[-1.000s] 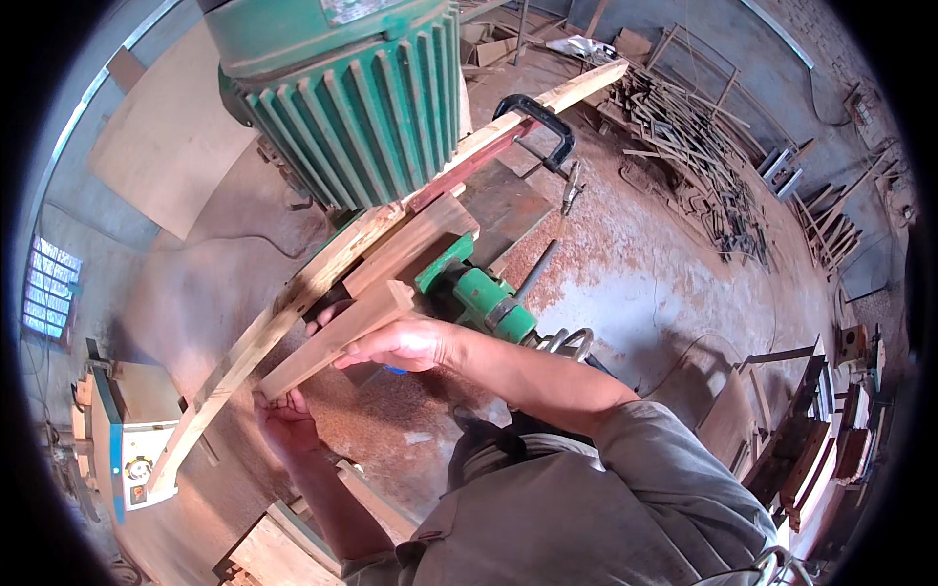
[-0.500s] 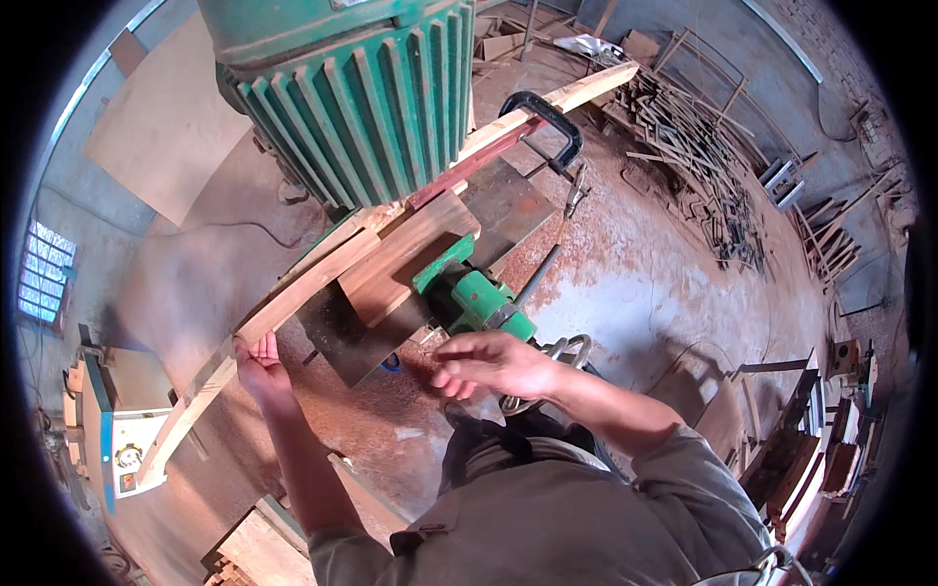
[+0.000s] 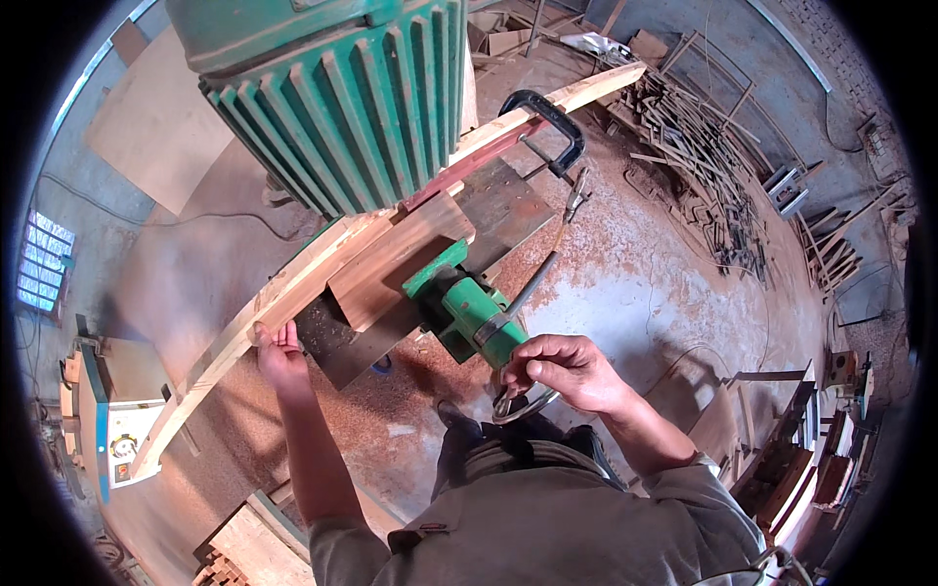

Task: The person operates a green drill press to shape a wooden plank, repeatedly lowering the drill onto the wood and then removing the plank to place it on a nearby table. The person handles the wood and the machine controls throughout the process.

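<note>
A long pale wooden beam (image 3: 215,354) runs diagonally under a green ribbed motor housing (image 3: 342,107). My left hand (image 3: 282,359) is closed on the end of a wooden strip (image 3: 303,292) lying against this beam. Beside the strip, a brown wooden block (image 3: 396,264) sits between it and the green screw clamp (image 3: 479,313) of the machine. My right hand (image 3: 572,373) has its fingers curled round the rim of the metal handwheel (image 3: 532,408) behind that clamp. The hand hides part of the wheel.
A black C-clamp (image 3: 547,122) grips the far part of the beam. A metal lever (image 3: 532,285) sticks up beside the green clamp. Under the block lies a dark metal table (image 3: 337,342). Heaped wood strips (image 3: 694,171) lie at far right, and a white-fronted machine (image 3: 132,439) stands left.
My right hand has moved right and closed on the handwheel. My left hand has shifted slightly right with the strip's end, which now sits closer against the beam.
</note>
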Motion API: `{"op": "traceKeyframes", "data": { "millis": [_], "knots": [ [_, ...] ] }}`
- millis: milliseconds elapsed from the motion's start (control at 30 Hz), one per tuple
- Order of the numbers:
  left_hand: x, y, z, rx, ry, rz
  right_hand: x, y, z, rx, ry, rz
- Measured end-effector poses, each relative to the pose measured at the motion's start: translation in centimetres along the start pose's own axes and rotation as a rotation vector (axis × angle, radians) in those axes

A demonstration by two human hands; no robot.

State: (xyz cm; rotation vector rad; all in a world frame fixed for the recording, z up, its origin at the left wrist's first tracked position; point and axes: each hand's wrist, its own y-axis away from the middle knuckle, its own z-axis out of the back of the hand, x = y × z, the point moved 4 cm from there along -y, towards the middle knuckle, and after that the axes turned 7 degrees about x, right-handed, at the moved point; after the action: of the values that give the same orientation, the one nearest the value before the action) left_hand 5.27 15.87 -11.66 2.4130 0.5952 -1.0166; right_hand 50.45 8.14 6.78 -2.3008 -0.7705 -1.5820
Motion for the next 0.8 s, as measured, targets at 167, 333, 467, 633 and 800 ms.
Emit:
{"op": "traceKeyframes", "data": {
  "millis": [167, 333, 467, 633, 800],
  "knots": [
    [1.8, 1.5, -3.5, -0.050, -0.041, -0.002, -0.3, 0.3, 2.2, -0.127, 0.073, -0.009],
    [2.6, 1.3, -3.4, -0.086, -0.023, -0.022, -1.1, -0.5, 8.2, -0.455, 0.331, 0.125],
    [2.7, 1.6, -4.0, -0.141, -0.058, -0.014, -4.6, -3.2, 14.7, -0.712, 0.172, 0.069],
    [2.8, 1.3, -4.2, -0.123, -0.085, -0.014, -4.3, -8.0, 13.2, -0.678, -0.477, -0.042],
    [3.0, 1.4, -3.9, -0.162, -0.072, -0.015, 2.1, -11.1, -6.2, 0.139, 1.133, 0.833]
  ]
}}
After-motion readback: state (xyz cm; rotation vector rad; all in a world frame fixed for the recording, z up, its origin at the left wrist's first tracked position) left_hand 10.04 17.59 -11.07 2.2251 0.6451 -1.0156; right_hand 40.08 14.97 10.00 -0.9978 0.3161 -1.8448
